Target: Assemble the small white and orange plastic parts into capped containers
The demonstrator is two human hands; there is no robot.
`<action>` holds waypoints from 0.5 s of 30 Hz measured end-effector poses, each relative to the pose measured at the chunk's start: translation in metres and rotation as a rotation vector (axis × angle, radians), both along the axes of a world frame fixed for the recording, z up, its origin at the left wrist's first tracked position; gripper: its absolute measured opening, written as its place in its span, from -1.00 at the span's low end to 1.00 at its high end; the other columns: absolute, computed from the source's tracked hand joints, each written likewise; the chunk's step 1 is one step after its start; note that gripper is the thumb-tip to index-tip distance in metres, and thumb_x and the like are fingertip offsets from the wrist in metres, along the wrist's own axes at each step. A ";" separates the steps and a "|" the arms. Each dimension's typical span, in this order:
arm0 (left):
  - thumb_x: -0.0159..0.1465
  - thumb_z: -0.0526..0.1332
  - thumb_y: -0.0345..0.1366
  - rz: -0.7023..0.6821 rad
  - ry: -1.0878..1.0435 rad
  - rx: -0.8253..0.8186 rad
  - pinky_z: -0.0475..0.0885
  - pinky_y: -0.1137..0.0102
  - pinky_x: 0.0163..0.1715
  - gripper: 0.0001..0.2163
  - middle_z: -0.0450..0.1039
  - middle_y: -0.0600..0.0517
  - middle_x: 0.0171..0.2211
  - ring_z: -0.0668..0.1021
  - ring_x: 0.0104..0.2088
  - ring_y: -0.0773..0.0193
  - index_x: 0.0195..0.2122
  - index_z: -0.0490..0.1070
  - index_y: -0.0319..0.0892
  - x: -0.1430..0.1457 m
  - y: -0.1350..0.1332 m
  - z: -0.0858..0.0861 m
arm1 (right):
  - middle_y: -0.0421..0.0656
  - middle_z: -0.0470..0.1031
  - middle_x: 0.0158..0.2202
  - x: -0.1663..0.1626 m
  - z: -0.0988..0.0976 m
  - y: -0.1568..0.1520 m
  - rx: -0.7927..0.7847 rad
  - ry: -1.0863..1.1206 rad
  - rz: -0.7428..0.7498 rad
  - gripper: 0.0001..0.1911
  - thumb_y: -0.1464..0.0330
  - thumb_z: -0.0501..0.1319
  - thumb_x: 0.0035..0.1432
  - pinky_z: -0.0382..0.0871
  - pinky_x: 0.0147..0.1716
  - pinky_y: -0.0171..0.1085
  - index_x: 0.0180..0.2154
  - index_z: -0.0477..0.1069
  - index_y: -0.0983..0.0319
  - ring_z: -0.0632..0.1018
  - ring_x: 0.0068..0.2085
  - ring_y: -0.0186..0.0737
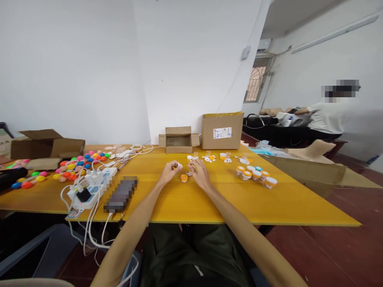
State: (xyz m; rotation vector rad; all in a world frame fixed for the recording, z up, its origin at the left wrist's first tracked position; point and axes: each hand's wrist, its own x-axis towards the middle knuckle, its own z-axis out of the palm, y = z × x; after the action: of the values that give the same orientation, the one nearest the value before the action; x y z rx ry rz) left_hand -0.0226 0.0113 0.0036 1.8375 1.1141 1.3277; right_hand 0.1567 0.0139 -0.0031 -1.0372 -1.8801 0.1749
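My left hand (169, 172) pinches a small white piece with dark reddish spots (180, 166) between thumb and fingertips. Across from it, my right hand (200, 172) has its fingers bent together; whether anything sits between them is hidden. Just below its fingertips is a small dark-patterned white piece (189, 174), and I cannot tell if the hand touches it. A small round orange-and-white lid or cup (184, 178) rests on the yellow table (191, 203) between the hands. Behind the right hand lie small white discs and orange rings (209, 158), with clear little cups (208, 153) among them.
Several small lidded tubs (256, 174) stand to the right. An open carton (178, 142) and a closed box (222, 131) are at the back. Leftward lie a phone (121, 195), a power strip with cables (92, 191) and colourful balls (80, 163). Another person (327, 115) sits far right.
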 end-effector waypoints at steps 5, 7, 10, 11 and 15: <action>0.10 0.32 -0.16 0.068 -0.021 0.010 0.40 0.38 -0.28 -0.82 0.50 0.07 -0.45 0.51 -0.36 0.27 -0.45 0.45 -0.17 -0.005 0.007 -0.006 | -0.10 0.51 -0.18 0.012 -0.010 -0.012 -0.104 -0.325 -0.091 -0.85 0.39 0.16 0.25 0.35 -0.24 -0.26 -0.28 0.51 0.13 0.51 -0.12 -0.13; 0.11 0.31 -0.19 0.087 -0.023 0.011 0.41 0.38 -0.27 -0.84 0.49 0.07 -0.45 0.51 -0.36 0.28 -0.46 0.44 -0.17 -0.006 0.008 -0.007 | -0.08 0.51 -0.13 0.010 -0.011 -0.014 -0.121 -0.396 -0.087 -0.85 0.39 0.17 0.25 0.36 -0.24 -0.27 -0.27 0.52 0.13 0.52 -0.10 -0.13; 0.10 0.29 -0.21 0.111 -0.017 0.011 0.40 0.38 -0.28 -0.86 0.47 0.08 -0.47 0.50 -0.39 0.29 -0.47 0.42 -0.17 -0.006 0.008 -0.008 | -0.07 0.51 -0.10 0.007 -0.011 -0.015 -0.120 -0.451 -0.077 -0.82 0.41 0.15 0.26 0.38 -0.23 -0.26 -0.24 0.54 0.13 0.53 -0.08 -0.13; 0.10 0.29 -0.22 0.115 -0.014 0.010 0.40 0.38 -0.28 -0.86 0.46 0.09 -0.48 0.49 -0.39 0.30 -0.48 0.42 -0.17 -0.006 0.007 -0.009 | -0.06 0.51 -0.10 0.007 -0.010 -0.015 -0.116 -0.462 -0.074 -0.81 0.42 0.14 0.27 0.38 -0.23 -0.26 -0.24 0.54 0.14 0.53 -0.08 -0.13; 0.10 0.29 -0.22 0.118 0.004 0.003 0.40 0.38 -0.29 -0.86 0.45 0.10 -0.50 0.48 -0.40 0.30 -0.48 0.41 -0.17 -0.005 0.007 -0.010 | -0.06 0.51 -0.07 0.007 -0.011 -0.013 -0.089 -0.476 -0.068 -0.78 0.46 0.11 0.26 0.38 -0.24 -0.27 -0.26 0.53 0.15 0.54 -0.08 -0.14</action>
State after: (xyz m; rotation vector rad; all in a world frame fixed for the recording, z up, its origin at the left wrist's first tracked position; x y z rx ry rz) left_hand -0.0273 0.0186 -0.0061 1.8015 1.2403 1.3932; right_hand 0.1634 0.0004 -0.0140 -1.2849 -2.2728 -0.0343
